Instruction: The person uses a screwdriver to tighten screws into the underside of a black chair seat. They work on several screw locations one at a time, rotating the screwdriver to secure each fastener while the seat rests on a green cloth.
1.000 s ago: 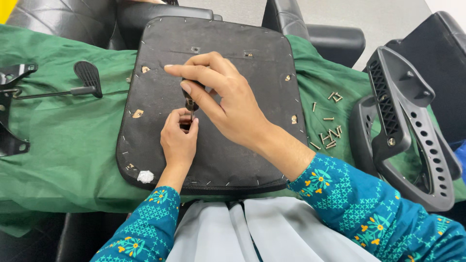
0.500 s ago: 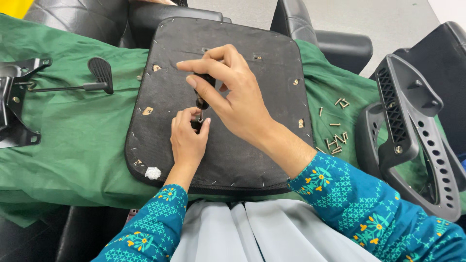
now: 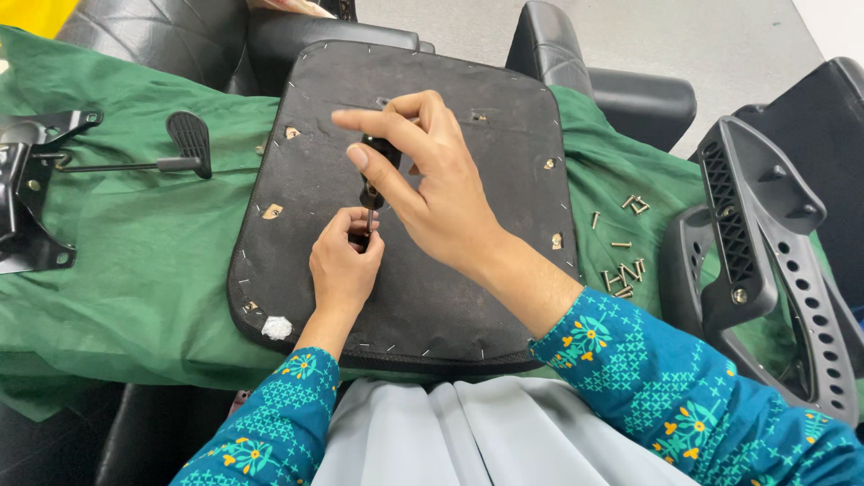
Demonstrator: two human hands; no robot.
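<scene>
1. The seat pan [image 3: 423,297], a black upturned board edged with staples, lies on a green cloth [image 3: 144,261] over black chairs. It overhangs toward the person's lap (nothing visibly pins it), so I judge a hard push on the tool could rock or slide it and throw the tip off its mark.

2. The armrest [image 3: 756,261] leans at the far right and a metal base plate [image 3: 27,198] with a lever [image 3: 184,144] lies at the left. Both are well apart from the hands, so they pose little risk.

3. The right hand [image 3: 432,193] comes in from the lower right, forearm angled across the board, wrist bent down. Its fingers are closed round the black handle of a screwdriver [image 3: 372,184], index finger stretched out over the top. The tool stands near upright at the board's middle.

4. The left hand [image 3: 345,261] rises from below, fingertips pinched at the shaft's tip. Whether a screw is between them I cannot tell. If the tip slips, those fingertips are right in its path.

5. Loose screws [image 3: 623,270] lie scattered on the cloth right of the board. A tug on the cloth or a sleeve brushing past could roll them off the edge.
</scene>
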